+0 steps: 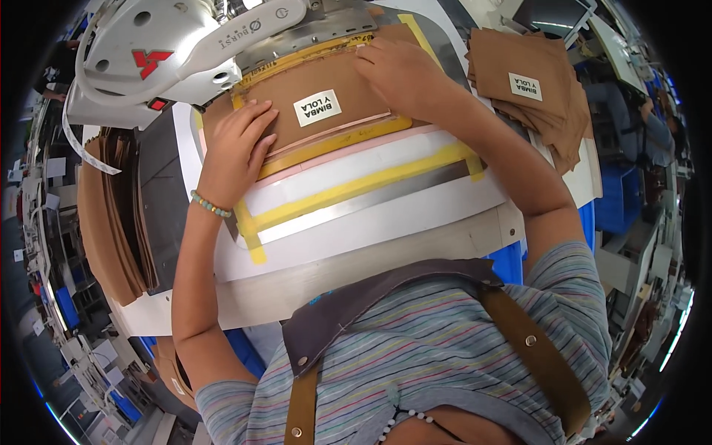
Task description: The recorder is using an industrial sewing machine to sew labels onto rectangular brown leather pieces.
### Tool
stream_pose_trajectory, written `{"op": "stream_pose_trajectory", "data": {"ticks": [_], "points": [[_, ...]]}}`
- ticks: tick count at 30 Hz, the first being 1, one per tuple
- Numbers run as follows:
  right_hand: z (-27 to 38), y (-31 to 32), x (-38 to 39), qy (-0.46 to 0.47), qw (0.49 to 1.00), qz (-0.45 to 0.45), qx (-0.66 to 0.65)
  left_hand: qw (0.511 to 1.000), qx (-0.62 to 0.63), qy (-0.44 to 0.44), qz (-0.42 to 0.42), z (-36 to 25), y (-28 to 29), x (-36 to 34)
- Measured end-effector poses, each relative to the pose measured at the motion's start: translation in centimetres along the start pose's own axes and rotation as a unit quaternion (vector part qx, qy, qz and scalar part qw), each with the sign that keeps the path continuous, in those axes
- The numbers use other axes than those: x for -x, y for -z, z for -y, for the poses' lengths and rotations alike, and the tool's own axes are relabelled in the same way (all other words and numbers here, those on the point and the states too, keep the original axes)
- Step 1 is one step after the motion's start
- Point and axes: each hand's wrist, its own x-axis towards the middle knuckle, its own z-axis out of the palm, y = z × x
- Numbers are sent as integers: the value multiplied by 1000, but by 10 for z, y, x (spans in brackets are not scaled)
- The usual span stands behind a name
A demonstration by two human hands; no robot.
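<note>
A brown panel (pixel 289 93), leather-like, with a white label (pixel 317 109), lies in a yellow frame (pixel 348 136) under the front of a white sewing machine. My left hand (pixel 241 137) rests on the panel's left part, fingers stretched out and a little apart. At the panel's upper right edge my right hand (pixel 400 74) has its fingers bent and closed over the margin, close to the far yellow bar (pixel 311 58). What lies under those fingertips is partly hidden.
The white machine (pixel 163 52) stands at the far left, its metal plate (pixel 304 43) beyond the panel. A stack of labelled brown panels (pixel 508 63) lies to the right. More brown pieces (pixel 111 222) stand at the left. Yellow tape (pixel 356 189) borders a white sheet nearer me.
</note>
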Motion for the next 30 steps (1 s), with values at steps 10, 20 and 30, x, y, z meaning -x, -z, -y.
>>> {"op": "stream_pose_trajectory", "data": {"ticks": [10, 20, 30], "points": [[-5, 16, -11, -55, 993, 97, -26, 999, -23, -32, -21, -7, -15, -15], [-6, 23, -19, -28, 996, 79, -44, 999, -12, -24, -24, -15, -21, -22], [-18, -3, -16, 14, 996, 40, -81, 1000, -12, -20, -10, -33, -34, -43]]}}
